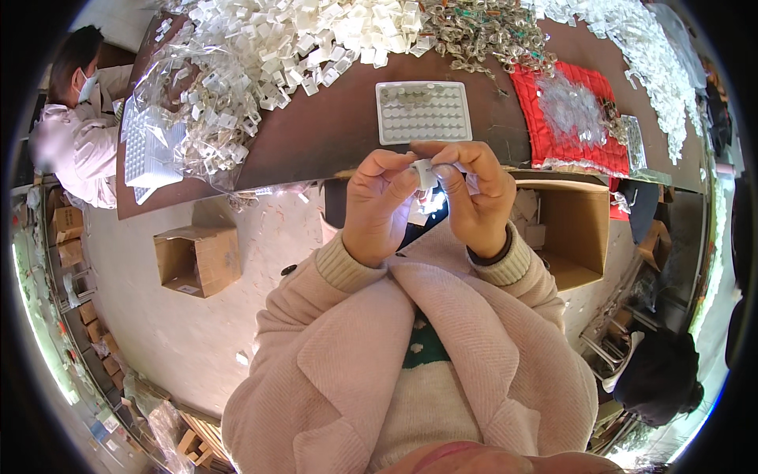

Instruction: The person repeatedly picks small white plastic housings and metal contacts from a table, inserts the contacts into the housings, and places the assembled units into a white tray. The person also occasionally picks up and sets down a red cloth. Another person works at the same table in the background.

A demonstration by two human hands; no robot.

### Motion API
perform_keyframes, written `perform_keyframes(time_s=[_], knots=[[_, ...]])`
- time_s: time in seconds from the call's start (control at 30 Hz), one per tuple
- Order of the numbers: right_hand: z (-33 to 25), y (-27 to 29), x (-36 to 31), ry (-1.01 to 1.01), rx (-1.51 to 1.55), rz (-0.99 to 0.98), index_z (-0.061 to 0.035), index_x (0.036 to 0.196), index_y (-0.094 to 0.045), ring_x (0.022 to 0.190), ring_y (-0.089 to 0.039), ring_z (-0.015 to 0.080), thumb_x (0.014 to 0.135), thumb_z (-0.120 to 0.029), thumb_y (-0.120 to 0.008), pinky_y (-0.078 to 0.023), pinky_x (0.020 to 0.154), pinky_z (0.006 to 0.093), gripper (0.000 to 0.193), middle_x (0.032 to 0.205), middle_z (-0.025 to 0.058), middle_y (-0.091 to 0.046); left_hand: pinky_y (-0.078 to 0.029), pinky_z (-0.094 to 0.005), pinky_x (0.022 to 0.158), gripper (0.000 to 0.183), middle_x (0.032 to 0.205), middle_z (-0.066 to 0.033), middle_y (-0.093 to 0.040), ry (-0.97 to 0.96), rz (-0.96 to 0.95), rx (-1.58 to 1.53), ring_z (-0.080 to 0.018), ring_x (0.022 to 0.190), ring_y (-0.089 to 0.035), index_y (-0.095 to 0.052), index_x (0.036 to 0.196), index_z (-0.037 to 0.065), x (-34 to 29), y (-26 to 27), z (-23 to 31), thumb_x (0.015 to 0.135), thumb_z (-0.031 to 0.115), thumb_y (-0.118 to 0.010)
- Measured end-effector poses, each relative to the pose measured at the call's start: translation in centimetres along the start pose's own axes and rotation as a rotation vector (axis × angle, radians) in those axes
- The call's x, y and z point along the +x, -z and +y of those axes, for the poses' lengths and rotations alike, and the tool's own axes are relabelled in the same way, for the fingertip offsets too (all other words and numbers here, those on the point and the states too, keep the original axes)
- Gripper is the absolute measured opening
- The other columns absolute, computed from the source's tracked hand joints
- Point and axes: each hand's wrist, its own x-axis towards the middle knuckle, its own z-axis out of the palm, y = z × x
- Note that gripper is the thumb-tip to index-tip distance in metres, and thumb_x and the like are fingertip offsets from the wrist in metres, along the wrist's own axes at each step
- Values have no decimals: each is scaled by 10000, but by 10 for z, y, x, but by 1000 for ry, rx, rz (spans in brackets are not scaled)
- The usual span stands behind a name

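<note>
Between the fingertips of both hands is a small white plastic piece, held up just in front of the table's near edge. My left hand pinches it from the left. From the right, the thumb and fingers of my right hand close on it. Fingers cover part of the piece, so its full shape is hidden. A bright light glows just below it. Beyond my hands lies a white tray with rows of small round pockets; its far rows hold small pieces too small to make out.
The brown table carries heaps of white plastic pieces, clear and metallic parts, and a red quilted cloth under clear plastic bits. Stacked white trays stand left, near another person. Cardboard boxes sit below.
</note>
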Motion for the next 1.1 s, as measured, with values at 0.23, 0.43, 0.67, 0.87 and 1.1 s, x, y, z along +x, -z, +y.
perform_keyframes(time_s=[0.23, 0.43, 0.67, 0.87, 1.1], knots=[[1, 4, 1, 40, 10, -50, -11, 1008, -606, 927, -699, 173, 931, 57, -595, -545, 809, 277, 104, 1064, 150, -730, -485, -294, 787, 142, 1041, -72, -695, 1, -6, -49, -128, 897, -625, -631, 1104, 51, -1, 0, -1, 963, 67, -643], [4, 2, 2, 48, -39, -84, -22, 1015, -632, 941, -704, 171, 910, 57, -619, -541, 825, 270, 133, 1078, 118, -733, -488, -283, 761, 146, 1029, -72, -697, -19, 10, -89, -119, 868, -619, -631, 1105, 42, 0, 3, -1, 960, 51, -643], [5, 0, 2, 99, -162, -54, -19, 997, -638, 921, -723, 227, 864, 81, -639, -562, 783, 282, 166, 1055, 140, -734, -483, -310, 785, 121, 1006, -80, -692, 24, -32, -43, -138, 885, -624, -619, 1102, 38, -1, 7, 4, 989, 70, -593], [9, -5, 3, 205, -223, 1, -10, 987, -621, 858, -729, 206, 886, 55, -637, -569, 738, 276, 121, 1021, 155, -740, -519, -263, 694, 157, 998, -78, -698, 0, 76, -49, -127, 788, -631, -630, 1133, 28, 0, 5, 2, 992, 92, -608], [14, -9, 2, 11, 65, 5, 5, 1005, -609, 793, -698, 113, 945, 46, -598, -555, 687, 230, 74, 1040, 139, -736, -514, -262, 699, 131, 992, -73, -703, -22, 53, -39, -121, 785, -626, -656, 1093, 24, -1, 4, 1, 979, 81, -628]])
